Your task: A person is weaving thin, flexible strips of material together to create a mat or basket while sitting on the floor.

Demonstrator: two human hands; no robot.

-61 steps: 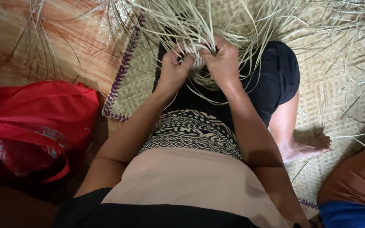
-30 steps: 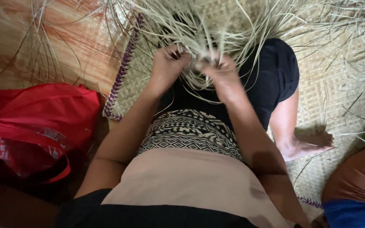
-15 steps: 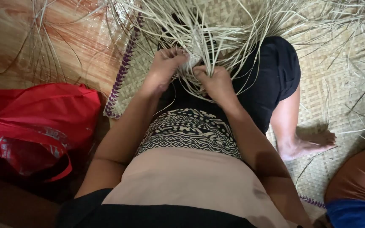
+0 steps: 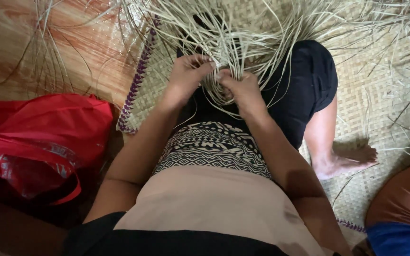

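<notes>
A tangle of pale dried straw strips (image 4: 243, 33) fans out over my lap and the woven mat (image 4: 380, 95). My left hand (image 4: 188, 76) pinches a few strips at the near edge of the tangle. Right beside it, almost touching, my right hand (image 4: 243, 87) grips other strips, fingers curled into the bundle. What lies under the strips between my fingers is hidden. I sit cross-legged in black shorts, with my bare foot (image 4: 345, 159) resting on the mat at the right.
A red plastic bag (image 4: 34, 142) lies at the left on the wooden floor (image 4: 48, 47). The mat has a purple-stitched edge (image 4: 136, 80). An orange and blue cushion-like object (image 4: 399, 208) sits at the lower right. Loose strips scatter over mat and floor.
Both hands have dropped slightly toward my body and drawn together. My right hand has shifted left and down, regripping strips. The straw bundle has shifted with them.
</notes>
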